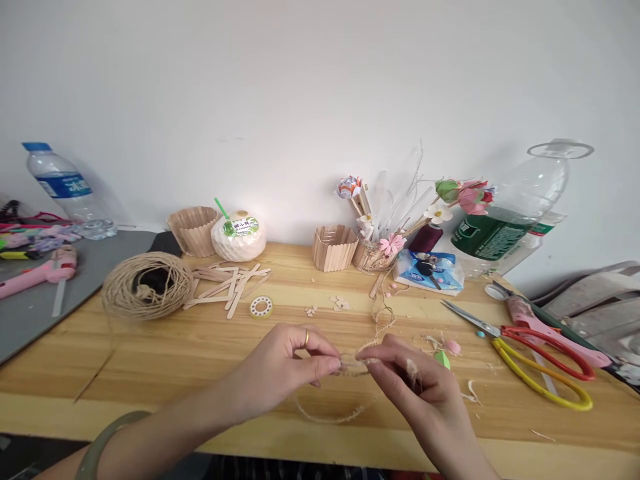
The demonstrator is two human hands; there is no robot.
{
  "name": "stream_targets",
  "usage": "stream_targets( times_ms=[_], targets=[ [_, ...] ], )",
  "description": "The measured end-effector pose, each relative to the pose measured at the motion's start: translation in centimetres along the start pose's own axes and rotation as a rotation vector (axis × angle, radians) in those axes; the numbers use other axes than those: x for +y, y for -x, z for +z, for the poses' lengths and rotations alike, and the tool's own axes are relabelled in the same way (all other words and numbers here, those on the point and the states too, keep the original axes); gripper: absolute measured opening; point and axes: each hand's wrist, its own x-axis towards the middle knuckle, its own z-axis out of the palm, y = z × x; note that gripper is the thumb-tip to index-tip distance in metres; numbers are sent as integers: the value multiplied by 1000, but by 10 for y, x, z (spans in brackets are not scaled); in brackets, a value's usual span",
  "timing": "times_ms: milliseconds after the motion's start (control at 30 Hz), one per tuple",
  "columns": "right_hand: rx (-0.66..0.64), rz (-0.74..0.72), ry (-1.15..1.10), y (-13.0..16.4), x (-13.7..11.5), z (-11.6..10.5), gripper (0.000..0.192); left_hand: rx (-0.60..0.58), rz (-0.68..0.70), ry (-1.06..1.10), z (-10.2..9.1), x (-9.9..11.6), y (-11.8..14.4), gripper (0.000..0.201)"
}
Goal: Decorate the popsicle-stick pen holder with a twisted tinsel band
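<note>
Pinched firmly between thumb and fingers of both the left hand point(287, 357) and the right hand point(413, 377), a short span of frayed twine point(354, 367) is held just above the front of the wooden table point(210, 427). One loop of it hangs below the hands, and a loose strand lies curled on the tabletop beyond them.

Close by the right hand lie a pink ball point(453, 347), a green scrap point(443, 359) and some pale shreds. Farther right, scissors point(545, 363) with red and yellow handles lie across a pink glue gun point(575, 343), their tips pointing away from the person. Beyond the left hand are a tape roll point(268, 307), a jumble of craft sticks point(233, 293) and a thick coil of twine point(145, 297) around a dark centre.

Along the wall, a craft-stick holder point(193, 233) stands beside a white coconut point(239, 243) with a green straw in it. A second, smaller holder point(335, 248) touches or nearly touches a clear container point(371, 259) holding paper flowers and sticks. Next to this, small items rest on a blue-and-white packet point(453, 277), with a large green-labelled bottle point(487, 235) leaning behind.
</note>
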Motion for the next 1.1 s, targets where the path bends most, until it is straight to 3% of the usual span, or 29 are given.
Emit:
stream_targets(
  times_ms=[267,467,733,800,900,933,1100],
  targets=[
    [-137,2,4,4,-10,2,32,5,93,-213,7,1,4,28],
    [-188,25,24,8,-16,1,34,52,330,-330,10,5,3,20],
    [-290,53,-85,5,-7,-2,37,47,40,126,10,-3,-3,19],
    [-272,98,-134,8,1,-8,39,112,51,188,3,-5,-4,18],
    [-135,209,-220,15,12,-21,44,323,129,222,-12,-9,-5,18],
    [-93,253,-250,17,15,-24,45,340,134,227,-16,-10,-5,19],
    [-52,378,-418,21,13,-24,44,136,96,233,-15,-11,-8,28]
  ],
)
